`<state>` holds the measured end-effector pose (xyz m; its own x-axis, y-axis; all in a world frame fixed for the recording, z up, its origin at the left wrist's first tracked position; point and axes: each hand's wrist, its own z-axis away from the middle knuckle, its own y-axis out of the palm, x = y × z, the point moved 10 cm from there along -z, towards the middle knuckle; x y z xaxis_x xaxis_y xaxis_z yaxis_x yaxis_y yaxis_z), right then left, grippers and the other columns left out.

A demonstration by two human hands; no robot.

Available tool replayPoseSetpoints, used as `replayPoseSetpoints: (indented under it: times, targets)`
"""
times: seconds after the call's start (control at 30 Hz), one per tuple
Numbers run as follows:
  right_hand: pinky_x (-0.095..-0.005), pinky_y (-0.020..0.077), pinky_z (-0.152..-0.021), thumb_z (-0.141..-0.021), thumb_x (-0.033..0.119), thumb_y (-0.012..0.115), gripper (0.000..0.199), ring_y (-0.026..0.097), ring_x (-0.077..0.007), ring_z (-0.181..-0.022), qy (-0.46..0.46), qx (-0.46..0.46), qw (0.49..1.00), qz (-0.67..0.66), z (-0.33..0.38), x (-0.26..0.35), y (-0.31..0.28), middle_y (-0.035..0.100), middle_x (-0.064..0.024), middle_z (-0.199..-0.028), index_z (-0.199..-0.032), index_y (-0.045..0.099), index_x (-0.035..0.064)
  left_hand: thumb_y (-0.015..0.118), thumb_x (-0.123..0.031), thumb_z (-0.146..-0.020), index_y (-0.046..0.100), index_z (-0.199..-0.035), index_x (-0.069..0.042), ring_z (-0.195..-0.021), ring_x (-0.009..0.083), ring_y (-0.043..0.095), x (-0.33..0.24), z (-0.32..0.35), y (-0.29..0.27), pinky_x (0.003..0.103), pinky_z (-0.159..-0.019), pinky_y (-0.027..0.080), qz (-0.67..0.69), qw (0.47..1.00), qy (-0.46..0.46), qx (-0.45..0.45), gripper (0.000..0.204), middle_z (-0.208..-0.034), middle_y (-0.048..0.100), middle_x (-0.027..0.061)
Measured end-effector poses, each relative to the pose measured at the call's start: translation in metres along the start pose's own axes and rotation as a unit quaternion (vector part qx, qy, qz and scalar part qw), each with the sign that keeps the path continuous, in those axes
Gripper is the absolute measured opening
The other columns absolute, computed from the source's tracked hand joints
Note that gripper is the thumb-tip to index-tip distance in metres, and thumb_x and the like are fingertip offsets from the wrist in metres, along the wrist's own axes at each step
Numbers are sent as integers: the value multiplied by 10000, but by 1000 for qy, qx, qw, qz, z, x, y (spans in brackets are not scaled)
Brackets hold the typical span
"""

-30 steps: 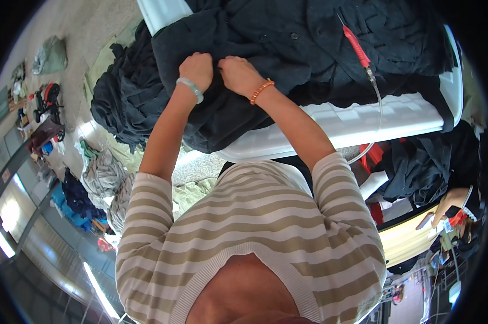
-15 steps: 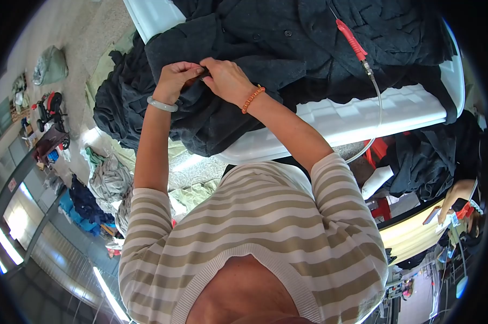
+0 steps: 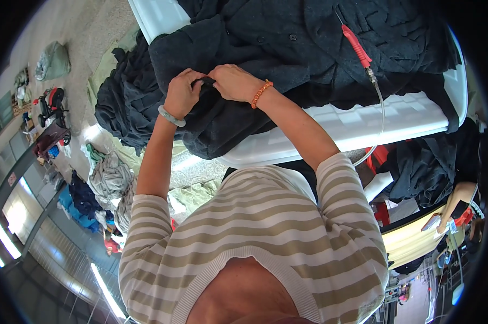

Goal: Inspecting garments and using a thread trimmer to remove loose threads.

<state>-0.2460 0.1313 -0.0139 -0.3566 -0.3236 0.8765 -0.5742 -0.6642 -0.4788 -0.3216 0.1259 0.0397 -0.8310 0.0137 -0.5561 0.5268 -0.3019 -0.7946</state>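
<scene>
A black buttoned garment [image 3: 276, 51], seemingly a coat or jacket, is spread over a white plastic surface [image 3: 330, 127]. Between my two hands a small fold of its dark cloth is pinched. My left hand [image 3: 182, 96], with a pale bangle at the wrist, has its fingers closed on one end of the fold. Just to the right, my right hand [image 3: 234, 82], wearing an orange beaded bracelet, grips the other end. Part of the fold is hidden by the fingers. A red air blow gun [image 3: 356, 46] with a thin metal nozzle lies on the cloth to the right.
A clear hose [image 3: 382, 116] runs from the blow gun over the white front edge. More bunched black cloth [image 3: 120, 97] hangs at the left. Heaps of grey cloth [image 3: 111, 175] lie on the floor, and dark garments [image 3: 424, 167] are piled at the right. Another person's arm [image 3: 457, 202] shows at far right.
My hands have drawn slightly apart, opening a gap where the dark fold shows. The left hand has turned and shifted right and down; both still grip the cloth.
</scene>
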Motion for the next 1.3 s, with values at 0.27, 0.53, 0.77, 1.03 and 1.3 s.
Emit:
replayPoseSetpoints:
  times: [0.27,0.53,0.77,1.03,1.3]
  targets:
    - [-356,532,-768,-787,67,662,230,685,-309,-806,122,15,955,-272,6,-14,-5,678,-227,-843,-978,677,-59,616,24,-752,676,-906,12,-785,343,639,16,-8,0,349,-720,498,17,998,-28,52,166,-860,649,176]
    - [-249,532,-614,-790,44,697,233,667,-131,-637,169,5,874,-456,4,-43,42,690,-126,-768,-981,672,-88,635,17,-788,665,-951,41,-726,145,619,31,-13,10,273,-702,488,27,990,-87,107,167,-803,671,120]
    - [-211,544,-644,-801,30,710,302,665,-129,-708,230,29,790,-568,12,-50,37,690,-124,-860,-1061,631,-102,636,28,-812,677,-949,48,-751,48,581,58,-10,17,206,-691,478,160,959,-186,140,145,-821,670,12]
    - [-224,557,-643,-730,-16,748,279,676,-144,-681,216,76,792,-567,7,-47,31,690,-127,-815,-979,648,-91,626,55,-824,672,-988,48,-763,42,581,54,-9,22,185,-699,476,265,928,-203,167,170,-861,667,3]
    - [-296,514,-677,-799,132,713,213,680,-203,-759,121,110,935,-314,10,-40,10,700,-117,-848,-968,667,11,660,-4,-772,680,-964,-34,-713,183,617,34,-14,10,269,-695,494,-7,985,-135,110,195,-831,667,77]
